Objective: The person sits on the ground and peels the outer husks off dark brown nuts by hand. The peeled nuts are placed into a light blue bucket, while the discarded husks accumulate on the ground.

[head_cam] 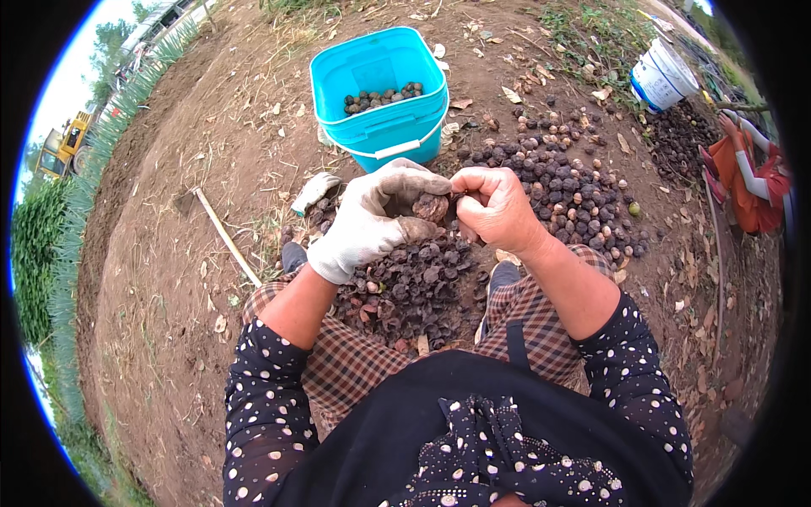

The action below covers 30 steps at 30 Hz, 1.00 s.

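My left hand [380,218], in a pale, soiled work glove, holds a brown walnut [431,207] between thumb and fingers. Bare, my right hand [497,206] meets it at the walnut's right side, its thumb and forefinger pinched on a small dark piece, apparently husk. Below both hands, between my feet, lies a heap of dark husk pieces [412,288]. Just beyond them stands a turquoise plastic bucket [380,130] with walnuts [383,98] at its bottom. A pile of walnuts, many in blackened husks [564,184], spreads over the soil on the right.
A loose glove [315,190] lies left of the bucket. A wooden-handled hoe [225,234] rests on the ground at the left. Farther right are a tilted white bucket [665,76], more dark nuts [681,139] and another person in red [751,171]. A yellow loader [66,146] stands far left.
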{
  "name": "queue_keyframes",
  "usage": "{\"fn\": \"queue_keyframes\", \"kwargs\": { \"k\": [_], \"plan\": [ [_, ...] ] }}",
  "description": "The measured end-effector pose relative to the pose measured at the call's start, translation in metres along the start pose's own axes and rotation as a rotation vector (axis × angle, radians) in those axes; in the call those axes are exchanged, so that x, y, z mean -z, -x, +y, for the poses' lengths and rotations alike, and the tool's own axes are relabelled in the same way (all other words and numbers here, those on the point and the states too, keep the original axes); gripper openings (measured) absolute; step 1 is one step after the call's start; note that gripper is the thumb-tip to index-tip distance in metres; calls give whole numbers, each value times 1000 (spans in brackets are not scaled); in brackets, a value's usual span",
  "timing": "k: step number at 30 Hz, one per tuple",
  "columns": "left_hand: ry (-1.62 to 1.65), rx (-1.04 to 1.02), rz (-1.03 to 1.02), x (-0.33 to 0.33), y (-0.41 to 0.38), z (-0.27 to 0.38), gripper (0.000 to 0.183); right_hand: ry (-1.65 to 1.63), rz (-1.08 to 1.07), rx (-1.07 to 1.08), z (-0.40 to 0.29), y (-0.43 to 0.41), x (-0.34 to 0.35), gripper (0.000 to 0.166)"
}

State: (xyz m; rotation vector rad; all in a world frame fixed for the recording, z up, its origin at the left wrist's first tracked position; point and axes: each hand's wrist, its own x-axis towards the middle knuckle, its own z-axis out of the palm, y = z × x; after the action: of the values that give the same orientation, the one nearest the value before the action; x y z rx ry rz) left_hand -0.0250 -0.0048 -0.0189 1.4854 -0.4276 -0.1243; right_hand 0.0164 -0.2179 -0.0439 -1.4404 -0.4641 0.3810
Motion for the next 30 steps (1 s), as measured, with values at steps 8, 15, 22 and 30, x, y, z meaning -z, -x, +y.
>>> {"fn": "queue_keyframes", "kwargs": {
  "k": [8, 15, 22, 30],
  "plan": [
    [46, 140, 52, 2, -4, -1, 60, 202, 132, 134, 2, -3, 3, 18],
    [-624, -71, 57, -5, -5, 5, 53, 660, 186, 538, -3, -2, -5, 17],
    [-2, 209, 109, -3, -5, -2, 46, 596, 241, 523, -9, -2, -6, 13],
    [171, 242, 49, 5, -4, 7, 60, 571, 264, 538, -12, -3, 4, 12]
  ]
}}
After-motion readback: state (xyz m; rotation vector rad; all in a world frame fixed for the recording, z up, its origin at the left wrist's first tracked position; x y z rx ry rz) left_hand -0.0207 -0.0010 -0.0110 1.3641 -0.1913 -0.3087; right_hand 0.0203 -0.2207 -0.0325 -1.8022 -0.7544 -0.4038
